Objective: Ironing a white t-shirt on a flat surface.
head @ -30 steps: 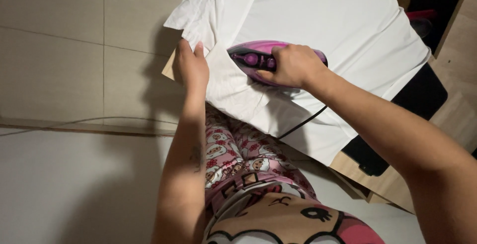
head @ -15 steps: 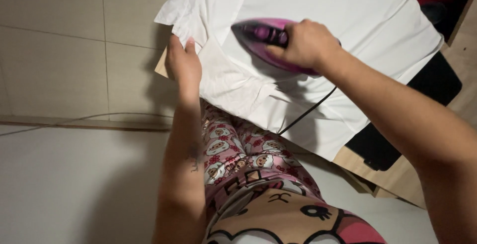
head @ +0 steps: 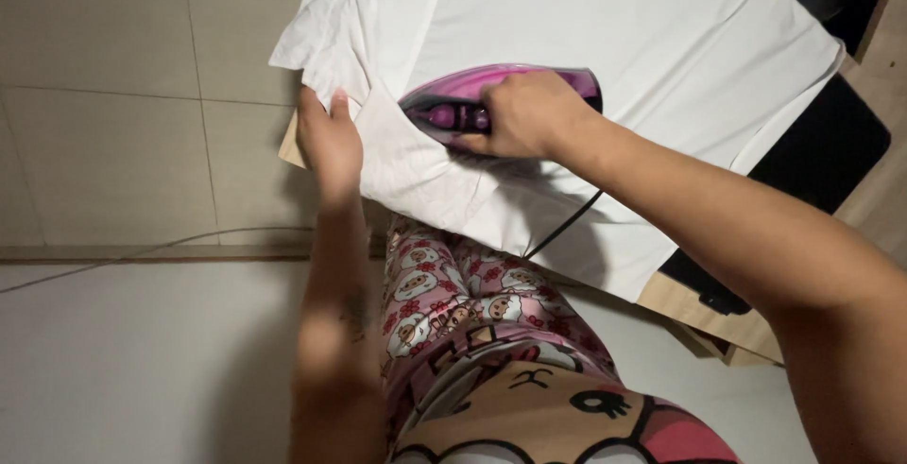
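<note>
A white garment (head: 605, 20) lies spread over a wooden table. My right hand (head: 524, 114) grips the handle of a pink and purple iron (head: 453, 105), which rests flat on the cloth with its tip pointing left. My left hand (head: 329, 138) presses on the garment's left edge at the table's corner, fingers together, holding the fabric flat. A black cord (head: 562, 228) runs from under my right wrist down over the cloth's near edge.
A black mat (head: 822, 152) shows under the garment on the right, on the wooden table (head: 680, 299). Beige floor tiles (head: 113, 95) lie to the left. My legs in pink patterned trousers (head: 453, 294) stand against the table's near side.
The iron slid away across the cloth, then came back toward my left hand. My left hand stayed on the garment's edge.
</note>
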